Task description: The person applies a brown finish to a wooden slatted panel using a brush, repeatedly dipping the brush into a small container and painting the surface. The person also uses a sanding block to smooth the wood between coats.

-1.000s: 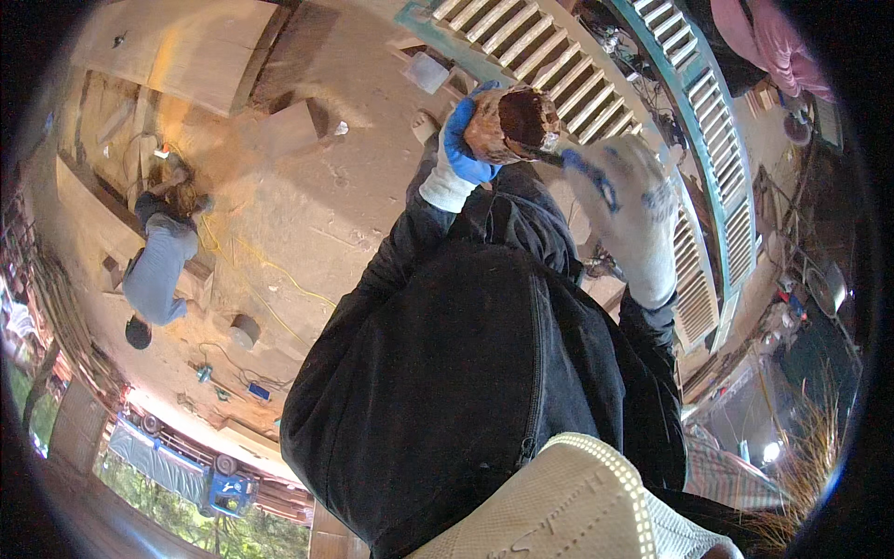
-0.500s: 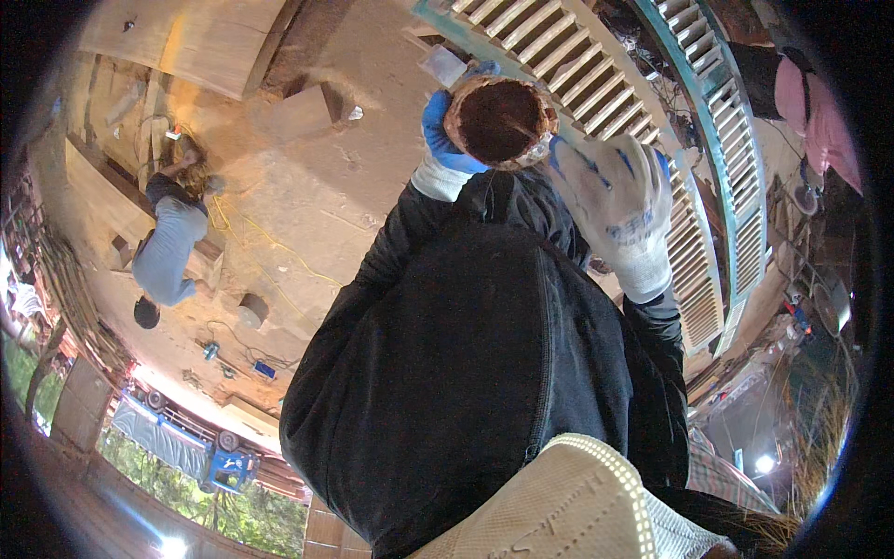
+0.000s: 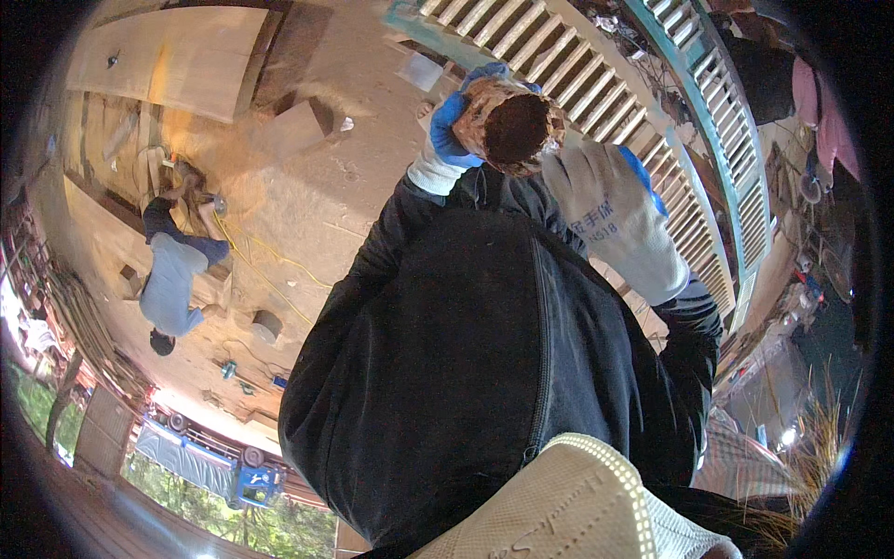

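A short hollow log (image 3: 482, 116) with rough, flaky, brown sides is held up in front of my body. Its round open end faces me, and the inside looks dark reddish brown. My left hand (image 3: 454, 126), in a white and blue work glove, is closed around the log's left side. My right hand (image 3: 610, 200), gloved the same way, is up against the right side of the rim. The back of that glove faces me, and its fingers are mostly hidden, so I cannot tell whether they grip.
Long slatted wooden frames (image 3: 712, 140) with green edges lie close on my right. At the left, another person (image 3: 172, 270) bends over work on the dirt floor. Near them are a yellow cable (image 3: 270, 279) and boards (image 3: 168, 61). A blue truck (image 3: 205, 466) stands outside.
The log has tilted, so more of its left outer side shows. My right hand has turned and shifted slightly lower along the rim. My left hand keeps its hold.
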`<state>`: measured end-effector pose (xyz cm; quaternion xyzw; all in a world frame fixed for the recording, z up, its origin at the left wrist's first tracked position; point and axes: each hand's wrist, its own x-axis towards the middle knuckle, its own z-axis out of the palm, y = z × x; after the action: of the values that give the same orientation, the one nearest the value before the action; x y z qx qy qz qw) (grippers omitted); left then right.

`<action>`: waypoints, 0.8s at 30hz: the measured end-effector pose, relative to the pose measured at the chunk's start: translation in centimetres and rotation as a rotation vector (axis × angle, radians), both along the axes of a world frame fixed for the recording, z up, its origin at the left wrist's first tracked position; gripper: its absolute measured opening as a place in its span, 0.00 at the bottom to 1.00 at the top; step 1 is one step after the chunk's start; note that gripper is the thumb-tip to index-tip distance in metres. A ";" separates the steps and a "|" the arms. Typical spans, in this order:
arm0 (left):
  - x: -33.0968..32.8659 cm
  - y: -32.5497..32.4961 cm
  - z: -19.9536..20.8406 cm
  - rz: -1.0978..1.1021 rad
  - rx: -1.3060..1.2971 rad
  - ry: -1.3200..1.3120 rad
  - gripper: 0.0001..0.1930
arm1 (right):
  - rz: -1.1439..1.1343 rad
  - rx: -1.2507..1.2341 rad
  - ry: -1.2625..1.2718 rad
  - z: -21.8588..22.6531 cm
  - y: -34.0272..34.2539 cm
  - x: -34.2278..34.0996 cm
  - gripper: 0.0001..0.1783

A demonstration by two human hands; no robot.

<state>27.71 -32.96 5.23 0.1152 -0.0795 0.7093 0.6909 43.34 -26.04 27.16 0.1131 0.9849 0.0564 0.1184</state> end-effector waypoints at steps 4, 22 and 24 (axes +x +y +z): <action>-0.3 -0.2 -1.2 -0.044 -0.045 -0.060 0.30 | -0.004 0.032 -0.093 -0.3 0.1 0.7 0.20; 0.9 0.4 -2.1 -0.119 -0.048 -0.264 0.28 | -0.749 -0.498 0.183 -3.3 2.7 1.8 0.22; 1.2 0.5 -2.5 -0.080 -0.049 -0.202 0.28 | -0.614 -0.334 0.149 -3.2 3.1 1.5 0.23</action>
<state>28.92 -32.46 2.76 0.0229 -0.1359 0.6908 0.7098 44.88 -22.89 24.00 0.3866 0.9066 -0.1519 0.0746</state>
